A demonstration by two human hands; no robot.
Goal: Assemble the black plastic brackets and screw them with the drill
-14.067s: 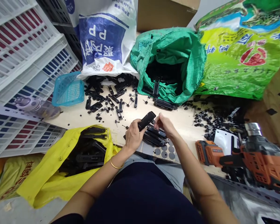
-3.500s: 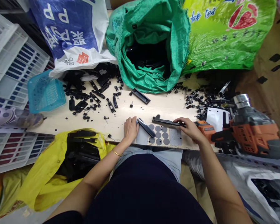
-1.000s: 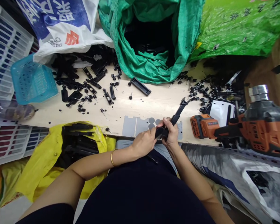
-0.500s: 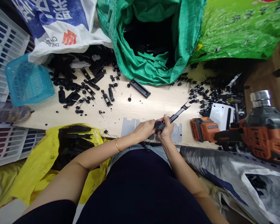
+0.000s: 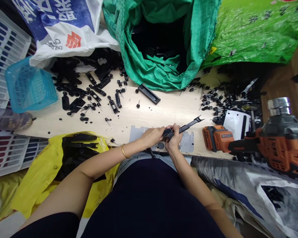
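Both hands meet at the near edge of the pale wooden tabletop [image 5: 164, 110], just left of the orange cordless drill [image 5: 250, 145]. The left hand [image 5: 152, 136] and right hand [image 5: 173, 139] each have their fingers closed around one end of a long black plastic bar with a forked tip [image 5: 186, 125], which is held just above the tabletop, its fork pointing toward the drill. A grey sheet with round cut-outs [image 5: 186, 145] lies beneath the hands. A green woven sack [image 5: 161, 71] stands behind.
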